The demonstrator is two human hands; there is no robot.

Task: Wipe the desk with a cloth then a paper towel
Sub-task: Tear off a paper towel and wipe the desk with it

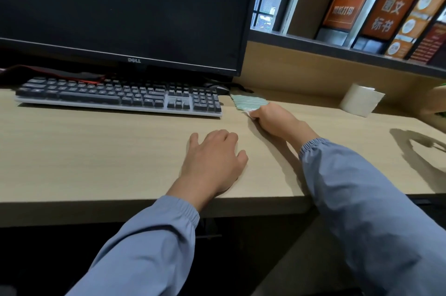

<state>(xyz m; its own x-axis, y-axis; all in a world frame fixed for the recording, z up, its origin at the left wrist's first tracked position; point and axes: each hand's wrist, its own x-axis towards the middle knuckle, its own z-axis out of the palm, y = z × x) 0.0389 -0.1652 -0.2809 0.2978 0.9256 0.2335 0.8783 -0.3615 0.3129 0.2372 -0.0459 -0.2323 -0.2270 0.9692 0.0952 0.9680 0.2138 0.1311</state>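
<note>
A pale green patterned cloth (249, 102) lies flat on the light wooden desk (96, 150), just right of the keyboard. My right hand (275, 121) grips the cloth's near edge, fingers curled round it. My left hand (214, 158) rests palm down on the desk near the front edge, fingers loosely spread and holding nothing. A white paper towel roll (362, 100) stands at the back right of the desk, apart from both hands.
A black keyboard (118, 97) sits at the back left under a dark monitor (120, 10). A mouse (218, 89) lies behind the cloth. Books and binders (386, 5) fill a shelf above the desk at right.
</note>
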